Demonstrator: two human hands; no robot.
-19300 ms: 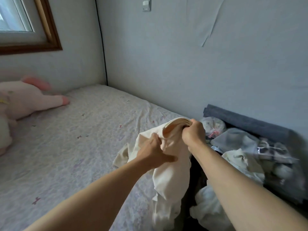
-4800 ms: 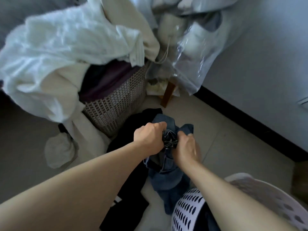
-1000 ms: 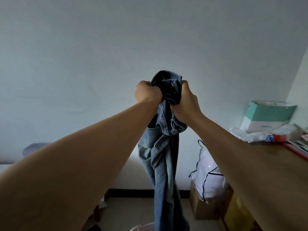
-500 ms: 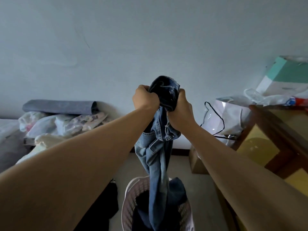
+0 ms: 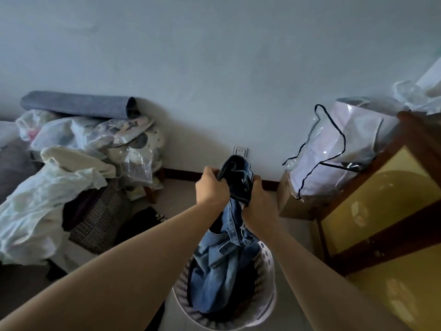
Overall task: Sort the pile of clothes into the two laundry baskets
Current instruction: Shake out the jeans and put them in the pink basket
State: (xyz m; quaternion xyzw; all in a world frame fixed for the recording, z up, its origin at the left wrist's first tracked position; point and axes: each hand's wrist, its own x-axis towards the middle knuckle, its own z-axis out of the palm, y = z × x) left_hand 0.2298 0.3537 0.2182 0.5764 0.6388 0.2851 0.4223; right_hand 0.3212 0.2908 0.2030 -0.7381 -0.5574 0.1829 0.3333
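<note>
A pair of blue jeans (image 5: 222, 263) hangs from both my hands, its legs bunched inside the white perforated basket (image 5: 266, 306) on the floor below. My left hand (image 5: 211, 187) grips the waistband from the left and my right hand (image 5: 259, 207) grips it from the right, just above the basket. At the left stands a brown woven basket (image 5: 97, 220) with dark clothes inside and white and cream garments (image 5: 45, 187) draped over its rim. A black garment (image 5: 140, 223) lies on the floor between the two baskets.
A wooden and yellow cabinet (image 5: 386, 223) fills the right side. A clear bag (image 5: 334, 149) sits on a cardboard box (image 5: 293, 206) beside it. Plastic-wrapped bundles (image 5: 95, 137) and a rolled grey mat (image 5: 78, 105) are stacked against the wall at left.
My hands have come down with the jeans, and more of the legs have piled into the white basket. The view has tilted downward.
</note>
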